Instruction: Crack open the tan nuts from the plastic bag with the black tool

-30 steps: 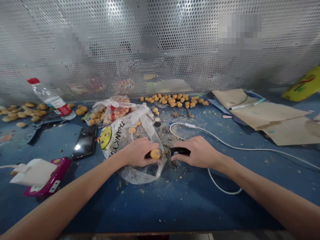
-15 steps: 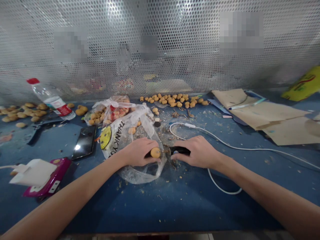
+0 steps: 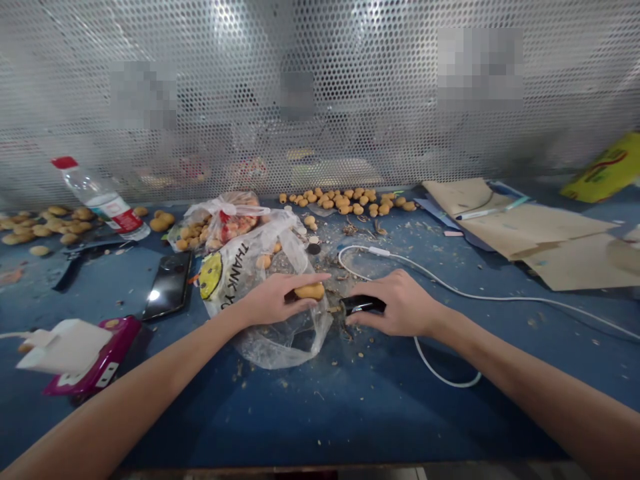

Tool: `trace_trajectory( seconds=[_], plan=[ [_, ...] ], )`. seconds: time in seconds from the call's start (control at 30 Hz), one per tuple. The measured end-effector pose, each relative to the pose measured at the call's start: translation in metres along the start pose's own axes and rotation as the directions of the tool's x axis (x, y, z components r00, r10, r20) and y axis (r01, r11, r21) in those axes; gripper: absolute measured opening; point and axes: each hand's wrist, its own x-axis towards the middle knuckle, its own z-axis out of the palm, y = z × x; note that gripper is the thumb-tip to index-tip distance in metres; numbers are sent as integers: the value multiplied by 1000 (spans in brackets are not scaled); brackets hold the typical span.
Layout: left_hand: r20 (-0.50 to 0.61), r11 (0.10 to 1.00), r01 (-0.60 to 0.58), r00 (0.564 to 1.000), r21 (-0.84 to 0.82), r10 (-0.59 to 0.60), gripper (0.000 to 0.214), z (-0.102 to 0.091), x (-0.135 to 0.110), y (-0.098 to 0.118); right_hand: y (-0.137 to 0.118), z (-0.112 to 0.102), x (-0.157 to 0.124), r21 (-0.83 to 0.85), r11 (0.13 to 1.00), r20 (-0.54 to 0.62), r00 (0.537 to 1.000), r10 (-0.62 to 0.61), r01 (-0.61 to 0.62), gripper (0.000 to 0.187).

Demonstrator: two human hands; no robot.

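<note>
Left hand (image 3: 280, 301): you gripped a tan nut (image 3: 310, 291) above a clear bag (image 3: 305, 343), mid-table.
Right hand (image 3: 397, 305): you held a black tool (image 3: 363, 305), its tip just beside the nut.
Risk: a slipped tip could have jabbed your left hand.

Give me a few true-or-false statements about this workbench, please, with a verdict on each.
The left hand grips a tan seed-like piece. True.
The right hand holds a water bottle. False: it holds a black handheld tool.
A smartphone lies on the blue workbench. True.
The white cable lies inside the plastic bag. False: the white cable runs across the bench, outside the plastic bag.
</note>
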Motion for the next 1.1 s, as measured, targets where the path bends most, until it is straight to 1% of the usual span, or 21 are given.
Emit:
trace_trajectory(
  seconds=[0.1, 0.17, 0.2, 0.23, 0.27, 0.33, 0.4, 0.47, 0.7, 1.0, 1.1],
  plan=[
    [-144, 998, -23, 989, -54, 15, 36, -2, -1, 0, 0, 0, -1, -1, 1000, 8, 1000, 12, -12, 39],
    [-225, 999, -31, 974, -36, 23, 34, -2, -1, 0, 0, 0, -1, -6, 1000, -2, 1000, 21, -21, 39],
    [-243, 999, -45, 969, -7, 42, 35, -1, 0, 0, 0, 0, -1, -9, 1000, -11, 1000, 23, -24, 39],
    [-236, 997, -70, 969, 36, 76, 35, -1, 0, 0, 0, 0, 0, -11, 1000, -23, 999, 27, -27, 39],
    [-201, 991, -102, 973, 89, 118, 37, 1, 1, 0, 0, 0, 0, -13, 999, -35, 999, 29, -30, 39],
    [-72, 971, -154, 983, 183, 170, 40, 4, 3, 0, 0, 0, 0, -23, 999, -50, 998, 34, -36, 40],
    [52, 959, -168, 986, 228, 161, 43, 6, 5, 1, 0, 0, 0, -50, 998, -51, 998, 46, -49, 43],
    [103, 957, -159, 985, 243, 138, 43, 8, 6, 1, 0, 1, 1, -83, 995, -42, 998, 56, -60, 45],
    [119, 941, -166, 983, 295, 136, 38, 8, 6, 3, 0, 5, 1, -150, 985, -21, 996, 81, -83, 44],
    [102, 952, -146, 987, 270, 122, 41, 8, 6, 4, -2, 3, 2, -181, 980, 9, 996, 88, -85, 40],
    [112, 957, -138, 987, 255, 113, 42, 7, 6, 5, -1, 3, 2, -197, 977, 10, 996, 85, -81, 39]
  ],
)
